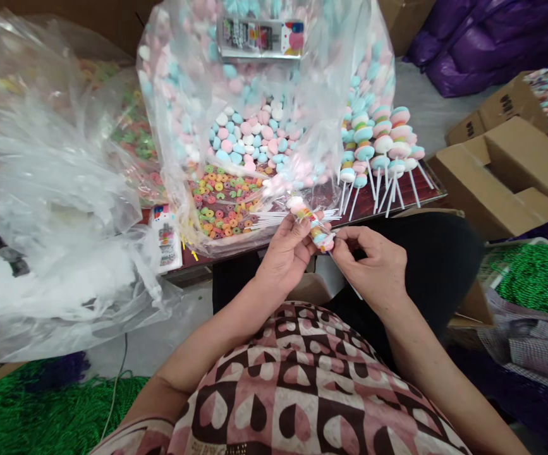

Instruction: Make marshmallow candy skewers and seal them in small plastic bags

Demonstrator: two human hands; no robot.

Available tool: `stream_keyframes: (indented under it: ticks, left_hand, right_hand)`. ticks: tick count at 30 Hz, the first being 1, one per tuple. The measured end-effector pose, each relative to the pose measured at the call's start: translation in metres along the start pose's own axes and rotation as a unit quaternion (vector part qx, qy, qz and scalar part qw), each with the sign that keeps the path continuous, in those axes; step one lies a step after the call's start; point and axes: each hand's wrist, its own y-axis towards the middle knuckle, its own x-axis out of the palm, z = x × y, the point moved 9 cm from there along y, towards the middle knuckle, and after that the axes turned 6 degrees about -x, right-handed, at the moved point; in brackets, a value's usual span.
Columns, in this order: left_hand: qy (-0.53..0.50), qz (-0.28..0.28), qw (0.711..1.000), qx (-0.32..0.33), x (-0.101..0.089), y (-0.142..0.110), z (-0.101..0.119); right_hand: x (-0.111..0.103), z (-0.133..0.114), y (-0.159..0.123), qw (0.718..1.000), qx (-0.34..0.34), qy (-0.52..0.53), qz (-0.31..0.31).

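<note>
My left hand (289, 248) is closed round a candy skewer (312, 225), a stack of pastel marshmallow pieces and coloured rings in what looks like clear wrap. At the lower end of the stack, my right hand (367, 262) pinches at the wrap or the white stick, whose end shows below the fingers; which of the two it grips I cannot tell. Just beyond the hands lie loose white sticks (278, 219). Behind them is an open clear bag (174, 189) with small coloured candy rings (221, 202) and pink, blue and white marshmallows (249, 136).
Finished-looking candy skewers (382, 142) are piled at the table's right. An open cardboard box (524, 170) stands beyond them. Clear plastic bags (50, 208) spread over the left side, next to a printed packet (165, 239). Green strands (539, 278) lie at the right.
</note>
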Motion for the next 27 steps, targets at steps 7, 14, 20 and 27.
stream_keyframes:
  ticks: [7, 14, 20, 27]
  left_hand:
    - [0.01, 0.026, 0.998, 0.048, -0.006, 0.002, 0.014]
    - [-0.012, 0.055, 0.996, 0.067, -0.012, 0.002, 0.026]
    - [-0.031, 0.001, 0.998, 0.057, 0.005, -0.004, 0.018]
    - [-0.059, -0.022, 0.998, 0.009, 0.01, -0.004, 0.006]
  right_hand:
    - [-0.007, 0.006, -0.007, 0.998, 0.039, 0.045, 0.024]
    - [-0.007, 0.021, -0.008, 0.986, 0.068, 0.155, 0.0]
    - [0.003, -0.003, 0.001, 0.996, -0.011, 0.082, -0.034]
    - [0.0, -0.008, 0.0, 0.997, -0.072, 0.013, 0.006]
